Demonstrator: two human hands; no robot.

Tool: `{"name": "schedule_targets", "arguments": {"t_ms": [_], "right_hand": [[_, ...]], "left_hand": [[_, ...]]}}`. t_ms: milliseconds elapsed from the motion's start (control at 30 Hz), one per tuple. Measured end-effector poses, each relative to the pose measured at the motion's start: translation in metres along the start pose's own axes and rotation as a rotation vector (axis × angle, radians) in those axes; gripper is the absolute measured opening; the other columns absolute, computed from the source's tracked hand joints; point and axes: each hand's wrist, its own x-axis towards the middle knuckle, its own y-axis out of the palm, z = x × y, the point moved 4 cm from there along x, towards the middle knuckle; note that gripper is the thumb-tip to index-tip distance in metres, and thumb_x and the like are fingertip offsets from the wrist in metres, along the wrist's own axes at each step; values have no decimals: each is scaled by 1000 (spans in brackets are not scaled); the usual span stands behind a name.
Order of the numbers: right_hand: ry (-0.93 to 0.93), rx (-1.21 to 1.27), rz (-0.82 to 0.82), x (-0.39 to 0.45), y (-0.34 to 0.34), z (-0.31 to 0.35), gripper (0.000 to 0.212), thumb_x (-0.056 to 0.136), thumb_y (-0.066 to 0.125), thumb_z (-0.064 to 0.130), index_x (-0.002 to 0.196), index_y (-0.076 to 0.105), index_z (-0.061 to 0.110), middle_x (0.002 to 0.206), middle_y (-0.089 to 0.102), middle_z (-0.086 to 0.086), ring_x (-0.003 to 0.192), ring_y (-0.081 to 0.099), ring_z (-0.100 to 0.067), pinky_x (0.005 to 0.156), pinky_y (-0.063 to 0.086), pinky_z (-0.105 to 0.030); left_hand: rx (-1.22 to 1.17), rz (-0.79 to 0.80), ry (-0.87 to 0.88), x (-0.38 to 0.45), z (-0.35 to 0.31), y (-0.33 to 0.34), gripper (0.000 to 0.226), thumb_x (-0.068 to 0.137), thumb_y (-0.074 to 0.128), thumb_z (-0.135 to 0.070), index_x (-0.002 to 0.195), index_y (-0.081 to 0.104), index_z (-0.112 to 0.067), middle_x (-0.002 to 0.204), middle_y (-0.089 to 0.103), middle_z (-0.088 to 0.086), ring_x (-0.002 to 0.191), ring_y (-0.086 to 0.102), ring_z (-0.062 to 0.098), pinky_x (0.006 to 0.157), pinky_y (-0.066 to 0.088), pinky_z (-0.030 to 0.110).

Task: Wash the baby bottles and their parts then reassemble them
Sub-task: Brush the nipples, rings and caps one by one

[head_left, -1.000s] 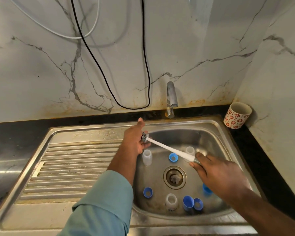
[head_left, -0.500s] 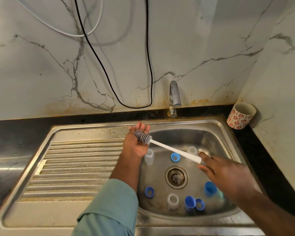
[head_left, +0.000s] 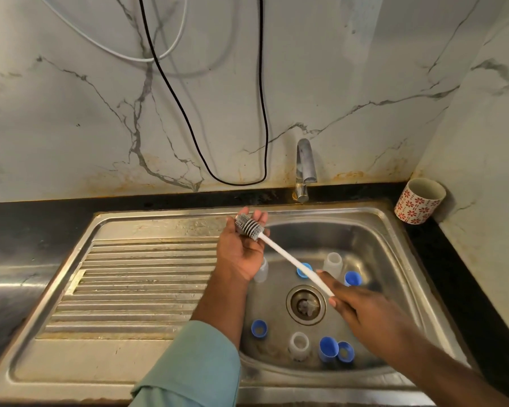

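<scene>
nothing looks washed: bottles (head_left: 332,263) and caps (head_left: 259,329) lie apart at lower right; right hand (head_left: 373,318) grips brush (head_left: 276,248), left hand (head_left: 241,248) open-fingered.

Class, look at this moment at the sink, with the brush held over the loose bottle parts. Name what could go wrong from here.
1. The right hand holds the bottle brush only at the far end of its handle, while its bristles lie on the open left hand; it could slip into the sink.
2. Blue caps and clear bottles lie around the open drain, where grime may reach them.
</scene>
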Motion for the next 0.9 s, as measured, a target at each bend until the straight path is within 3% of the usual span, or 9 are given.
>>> {"name": "schedule_targets", "arguments": {"t_ms": [167, 300, 400, 433, 533, 600, 667, 800, 900], "right_hand": [[-11, 72, 52, -3, 1, 23, 52, 102, 37, 41, 142, 12, 64, 59, 48, 6, 50, 49, -7, 50, 41, -17], [29, 426, 70, -16, -3, 34, 47, 101, 44, 36, 118, 27, 76, 55, 53, 15, 44, 46, -5, 47, 45, -19], [59, 535, 43, -11, -9, 35, 44, 102, 44, 33, 118, 34, 73, 52, 42, 9, 45, 39, -6, 45, 43, -21], [62, 544, 31, -10, -11, 36, 44, 102, 44, 33, 118, 35, 73, 52, 40, 9, 46, 38, -6, 45, 43, -21], [90, 598, 66, -14, -12, 39, 46, 102, 43, 31, 108, 34, 76, 48, 39, 9, 42, 38, -8, 42, 42, -22], [108, 601, 102, -18, -11, 41, 48, 102, 43, 30, 102, 32, 77, 45, 43, 13, 41, 41, -6, 42, 43, -22], [89, 564, 121, -18, -12, 43, 48, 102, 43, 31, 100, 30, 77, 45, 45, 16, 41, 41, -3, 43, 44, -20], [57, 465, 125, -17, -12, 44, 44, 103, 41, 35, 123, 31, 73, 49, 46, 17, 38, 38, -3, 43, 42, -18], [49, 360, 112, -12, -10, 45, 45, 103, 39, 37, 140, 29, 59, 63, 54, 8, 41, 42, -2, 44, 43, -19]], "left_hand": [[-76, 7, 44, -3, -3, 9, 33, 106, 42, -26, 129, 58, -10, 91, 72, 14, 94, 72, 29, 92, 53, 45], [-190, -35, 74, 1, -12, 4, 29, 108, 33, -34, 120, 53, -16, 98, 74, 14, 103, 69, 29, 98, 52, 46], [-172, -14, 12, -9, 0, 1, 24, 104, 45, -24, 120, 57, -9, 107, 70, 17, 115, 62, 26, 68, 62, 31], [-126, 1, 15, -12, 2, 2, 26, 102, 49, -26, 116, 60, -6, 103, 71, 16, 113, 63, 24, 65, 61, 29], [33, -22, 116, -11, -3, 1, 41, 95, 57, -41, 116, 62, -5, 93, 75, 13, 89, 73, 22, 87, 57, 38], [164, -105, 170, -9, -5, -3, 51, 91, 57, -52, 113, 63, -6, 86, 75, 12, 77, 73, 22, 78, 60, 37], [322, -244, 202, -7, -5, -8, 43, 96, 56, -50, 98, 66, -9, 67, 68, 7, 59, 64, 17, 59, 54, 30], [346, -477, 173, -6, -15, -12, 22, 95, 54, -22, 78, 62, -12, 58, 51, 3, 45, 44, 11, 42, 36, 22], [290, -459, 155, -4, -12, -11, 23, 97, 54, -23, 77, 58, -12, 65, 51, 3, 51, 45, 12, 46, 38, 24]]}}
